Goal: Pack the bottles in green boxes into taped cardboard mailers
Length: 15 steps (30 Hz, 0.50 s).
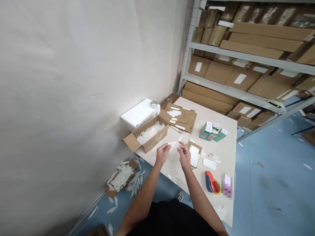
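Note:
My left hand pinches one edge of a thin white sheet between thumb and fingers. Across from it, my right hand is closed at the sheet's other side. The sheet is pale and hard to tell from the tabletop; whether it is paper or film I cannot make out. Just right of my right hand lies a small cardboard box with a white label on top. A flat white slip rests further right on the table.
An open carton with white filling stands left, before a white box bearing a tape roll. Flattened cardboard, green boxes and an orange-blue tape dispenser lie on the table. Shelves stand behind; scraps litter the floor.

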Available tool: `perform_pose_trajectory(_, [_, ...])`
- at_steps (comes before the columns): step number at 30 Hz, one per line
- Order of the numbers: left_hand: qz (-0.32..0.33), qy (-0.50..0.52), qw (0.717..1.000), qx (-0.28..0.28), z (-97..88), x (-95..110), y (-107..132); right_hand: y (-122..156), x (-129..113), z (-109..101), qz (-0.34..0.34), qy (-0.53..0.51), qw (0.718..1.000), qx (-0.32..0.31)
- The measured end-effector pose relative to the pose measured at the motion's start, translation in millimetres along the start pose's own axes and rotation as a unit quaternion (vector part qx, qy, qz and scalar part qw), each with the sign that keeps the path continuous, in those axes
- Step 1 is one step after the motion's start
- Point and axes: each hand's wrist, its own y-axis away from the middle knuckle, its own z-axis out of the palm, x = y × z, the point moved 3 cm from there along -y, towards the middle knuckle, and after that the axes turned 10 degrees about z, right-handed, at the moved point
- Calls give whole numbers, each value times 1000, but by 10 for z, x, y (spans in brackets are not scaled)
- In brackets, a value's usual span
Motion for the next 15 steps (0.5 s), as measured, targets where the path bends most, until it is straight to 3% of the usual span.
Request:
perform_pose_trajectory(4, [8, -44, 977, 209, -1119, -24, -106, 50, 19, 601, 12, -21, 999, -48])
perform_pose_trajectory(9, [40, -83, 888, 451, -2450, 132, 88, 140, 101, 1420, 19, -27, 997, -65])
perform_pose_trajectory(11, [57, -83, 865, 491, -2827, 228, 213, 216, 162, 1796, 23, -19, 995, -95])
perform_pose_trajectory(15, [72, -82, 860, 499, -3373, 387, 425, 460, 359, 2584, 54, 10, 978, -200])
